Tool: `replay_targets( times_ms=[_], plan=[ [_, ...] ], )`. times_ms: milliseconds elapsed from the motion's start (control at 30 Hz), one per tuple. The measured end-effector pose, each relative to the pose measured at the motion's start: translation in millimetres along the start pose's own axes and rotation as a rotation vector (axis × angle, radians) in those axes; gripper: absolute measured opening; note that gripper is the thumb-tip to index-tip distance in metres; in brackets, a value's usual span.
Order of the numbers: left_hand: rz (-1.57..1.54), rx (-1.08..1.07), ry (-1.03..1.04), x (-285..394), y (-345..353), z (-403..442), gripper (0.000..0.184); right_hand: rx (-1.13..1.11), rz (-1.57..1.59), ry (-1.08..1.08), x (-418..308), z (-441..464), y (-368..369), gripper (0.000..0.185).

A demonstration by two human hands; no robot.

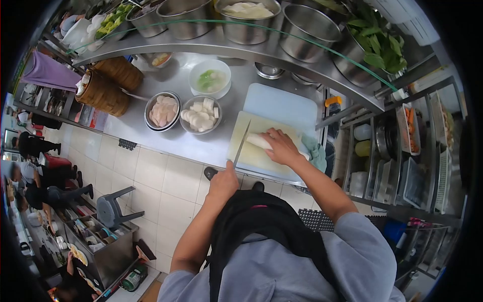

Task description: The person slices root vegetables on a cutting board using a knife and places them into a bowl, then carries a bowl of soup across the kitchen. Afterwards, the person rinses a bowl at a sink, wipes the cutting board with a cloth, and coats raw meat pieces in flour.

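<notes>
A long knife (pixel 243 142) is in my left hand (pixel 223 183), its blade pointing away from me over the left part of a pale yellow cutting board (pixel 241 123). My right hand (pixel 283 147) presses on a white, long vegetable (pixel 258 141) lying on that board, to the right of the blade. Beneath the yellow board lies a larger light blue board (pixel 284 103). Left of the boards stands a metal bowl of white cut pieces (pixel 200 115). Beside it is another metal bowl with pale pinkish pieces (pixel 163 110).
Behind the bowls stands a clear bowl with green and white contents (pixel 210 79). A green cloth (pixel 314 152) lies right of the boards. Metal pots (pixel 309 32) line the shelf above. Bamboo steamers (pixel 103 93) stand at the left. A stool (pixel 113 207) and several people are farther left.
</notes>
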State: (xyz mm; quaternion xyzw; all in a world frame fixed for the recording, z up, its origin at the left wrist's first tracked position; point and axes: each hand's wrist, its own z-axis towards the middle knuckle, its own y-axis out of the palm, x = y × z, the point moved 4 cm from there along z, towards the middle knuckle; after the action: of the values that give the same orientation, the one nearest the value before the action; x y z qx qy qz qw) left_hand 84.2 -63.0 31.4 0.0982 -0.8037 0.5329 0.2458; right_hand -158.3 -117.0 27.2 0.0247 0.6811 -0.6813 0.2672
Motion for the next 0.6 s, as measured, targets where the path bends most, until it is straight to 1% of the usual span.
replay_targets(
  times_ms=[67, 133, 200, 233, 300, 333, 400, 500, 533, 600],
  plan=[
    [0.038, -0.036, -0.011, 14.4, 0.0, 2.1, 0.023, -0.138, 0.002, -0.012, -3.7, 10.1, 9.9, 0.06],
    [0.075, -0.07, -0.027, 19.4, 4.7, 0.8, 0.024, -0.151, -0.008, -0.022, -1.1, 15.3, 12.4, 0.061],
    [0.119, 0.023, 0.029, 24.3, 5.7, -1.9, 0.018, -0.169, -0.019, -0.034, -1.2, 17.5, 13.0, 0.061],
    [0.122, 0.023, 0.028, 27.5, 3.7, -3.5, 0.018, -0.192, -0.011, -0.028, -1.0, 18.2, 12.1, 0.063],
    [0.138, -0.079, -0.031, 34.4, -1.5, -8.5, 0.018, -0.214, -0.002, -0.02, -0.6, 18.8, 10.3, 0.065],
    [0.14, -0.079, -0.033, 40.1, -8.7, -11.4, 0.018, -0.226, 0.005, -0.022, -0.5, 19.0, 10.3, 0.065],
    [0.145, -0.162, -0.081, 45.0, -17.1, -15.0, 0.018, -0.238, 0.016, -0.024, -0.9, 18.9, 10.8, 0.065],
    [0.117, -0.211, -0.082, 40.2, -14.9, -6.7, 0.018, -0.254, 0.004, -0.021, -1.0, 18.2, 14.9, 0.066],
    [0.119, -0.21, -0.083, 36.0, -8.2, -0.9, 0.018, -0.252, -0.001, -0.023, 0.4, 18.7, 16.3, 0.066],
    [0.092, -0.146, -0.01, 23.2, 14.6, 17.4, 0.018, -0.241, -0.007, -0.028, 2.2, 19.5, 17.0, 0.066]
  ],
)
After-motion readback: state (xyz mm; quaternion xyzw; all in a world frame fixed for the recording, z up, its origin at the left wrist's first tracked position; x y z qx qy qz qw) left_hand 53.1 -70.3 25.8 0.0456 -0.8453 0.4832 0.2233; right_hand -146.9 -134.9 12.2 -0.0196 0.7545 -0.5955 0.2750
